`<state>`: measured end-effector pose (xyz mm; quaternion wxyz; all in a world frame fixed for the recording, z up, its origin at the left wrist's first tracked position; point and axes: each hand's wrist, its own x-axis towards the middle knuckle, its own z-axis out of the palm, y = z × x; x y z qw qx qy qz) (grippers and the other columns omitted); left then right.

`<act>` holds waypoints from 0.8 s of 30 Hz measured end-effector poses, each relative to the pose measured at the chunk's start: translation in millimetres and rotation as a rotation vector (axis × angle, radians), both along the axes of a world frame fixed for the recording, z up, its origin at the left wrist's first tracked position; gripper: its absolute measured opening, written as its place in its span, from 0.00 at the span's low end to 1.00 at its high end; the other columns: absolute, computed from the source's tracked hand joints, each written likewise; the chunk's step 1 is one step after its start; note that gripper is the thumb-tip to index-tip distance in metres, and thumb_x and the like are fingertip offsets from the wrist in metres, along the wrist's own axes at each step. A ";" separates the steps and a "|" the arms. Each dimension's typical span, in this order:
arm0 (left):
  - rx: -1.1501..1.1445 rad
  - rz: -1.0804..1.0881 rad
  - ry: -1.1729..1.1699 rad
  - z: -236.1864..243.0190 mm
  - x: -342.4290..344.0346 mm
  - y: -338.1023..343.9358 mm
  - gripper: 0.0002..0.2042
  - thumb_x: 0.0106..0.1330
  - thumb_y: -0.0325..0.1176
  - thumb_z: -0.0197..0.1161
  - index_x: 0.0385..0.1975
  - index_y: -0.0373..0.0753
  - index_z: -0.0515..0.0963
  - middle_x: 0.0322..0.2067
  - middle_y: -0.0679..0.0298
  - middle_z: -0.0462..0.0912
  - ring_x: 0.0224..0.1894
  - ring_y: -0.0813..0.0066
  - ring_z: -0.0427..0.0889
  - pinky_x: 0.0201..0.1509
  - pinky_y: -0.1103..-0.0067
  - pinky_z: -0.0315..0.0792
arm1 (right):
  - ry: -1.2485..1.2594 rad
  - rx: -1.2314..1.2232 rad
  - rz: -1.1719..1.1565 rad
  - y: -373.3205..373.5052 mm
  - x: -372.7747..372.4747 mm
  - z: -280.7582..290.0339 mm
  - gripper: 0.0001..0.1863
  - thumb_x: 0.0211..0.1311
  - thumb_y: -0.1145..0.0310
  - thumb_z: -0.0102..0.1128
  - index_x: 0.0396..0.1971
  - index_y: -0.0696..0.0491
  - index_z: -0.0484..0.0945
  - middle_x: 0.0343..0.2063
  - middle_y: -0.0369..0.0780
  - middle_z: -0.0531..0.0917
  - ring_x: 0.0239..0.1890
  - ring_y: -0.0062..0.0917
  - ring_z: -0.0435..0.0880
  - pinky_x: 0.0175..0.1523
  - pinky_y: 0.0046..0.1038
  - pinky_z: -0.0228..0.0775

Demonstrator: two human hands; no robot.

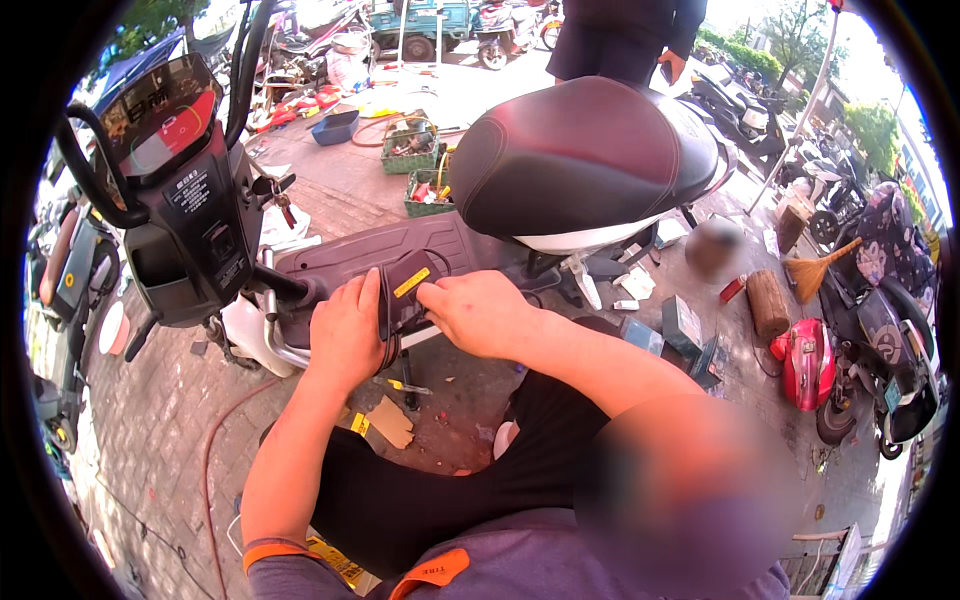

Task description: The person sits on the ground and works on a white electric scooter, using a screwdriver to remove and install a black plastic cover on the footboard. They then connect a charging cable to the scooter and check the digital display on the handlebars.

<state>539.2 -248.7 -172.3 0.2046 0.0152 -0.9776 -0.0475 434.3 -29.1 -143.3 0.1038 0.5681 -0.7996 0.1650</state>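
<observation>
A small black box (pixel 408 266) with a yellow label sits over the scooter's dark footboard (pixel 350 246), between my hands. My left hand (pixel 345 325) is closed along its left side, fingers pressed together. Closing in from the right, my right hand (pixel 482 312) pinches the box's near right edge with curled fingers; its fingertips are partly hidden. Black cable (pixel 388 345) loops down beside my left fingers, and another loop rises behind the box. Below them a screwdriver-like tool with a yellowish handle (pixel 408 387) lies near the footboard's edge.
The scooter's black seat (pixel 580 150) rises at right, its handlebar column (pixel 195 215) at left. Behind are green crates (pixel 410 145) of parts and a standing person (pixel 625 40). Torn cardboard (pixel 390 422), a hose (pixel 210 450), a log (pixel 767 303) and a red helmet-like object (pixel 805 365) lie around.
</observation>
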 end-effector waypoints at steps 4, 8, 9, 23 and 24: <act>0.166 0.171 -0.128 -33.7 -28.1 -32.6 0.44 0.55 0.47 0.78 0.70 0.32 0.67 0.57 0.50 0.81 0.58 0.49 0.83 0.61 0.63 0.79 | 0.052 -0.009 -0.169 -39.2 -73.3 -31.8 0.12 0.71 0.57 0.63 0.46 0.47 0.81 0.34 0.41 0.87 0.41 0.42 0.89 0.44 0.46 0.81; 0.205 0.359 -0.027 -75.4 -62.0 -72.1 0.46 0.60 0.54 0.76 0.70 0.27 0.64 0.58 0.41 0.79 0.58 0.43 0.83 0.61 0.60 0.79 | -0.419 -0.133 -0.478 -113.6 -111.9 -57.1 0.17 0.73 0.57 0.62 0.52 0.52 0.81 0.45 0.50 0.89 0.51 0.48 0.88 0.52 0.47 0.81; 0.246 0.413 -0.032 -80.3 -70.0 -73.3 0.46 0.61 0.54 0.76 0.70 0.27 0.63 0.58 0.40 0.79 0.58 0.42 0.83 0.60 0.59 0.79 | -0.567 -0.241 -0.567 -140.3 -123.5 -70.1 0.18 0.73 0.58 0.61 0.54 0.53 0.80 0.47 0.52 0.88 0.52 0.49 0.88 0.53 0.46 0.80; 0.373 0.617 -0.117 -171.4 -130.6 -108.1 0.46 0.74 0.54 0.63 0.76 0.22 0.50 0.61 0.35 0.71 0.60 0.36 0.79 0.63 0.57 0.76 | -0.790 -0.256 -0.740 -257.9 -158.3 -158.1 0.18 0.75 0.63 0.57 0.59 0.54 0.75 0.58 0.47 0.82 0.64 0.47 0.79 0.66 0.48 0.73; 0.418 0.592 -0.110 -180.2 -132.3 -117.9 0.44 0.74 0.52 0.63 0.76 0.23 0.51 0.62 0.34 0.71 0.59 0.34 0.79 0.64 0.56 0.76 | -0.784 -0.179 -0.807 -253.4 -163.3 -159.7 0.20 0.76 0.61 0.56 0.60 0.54 0.75 0.61 0.47 0.80 0.67 0.45 0.77 0.68 0.47 0.72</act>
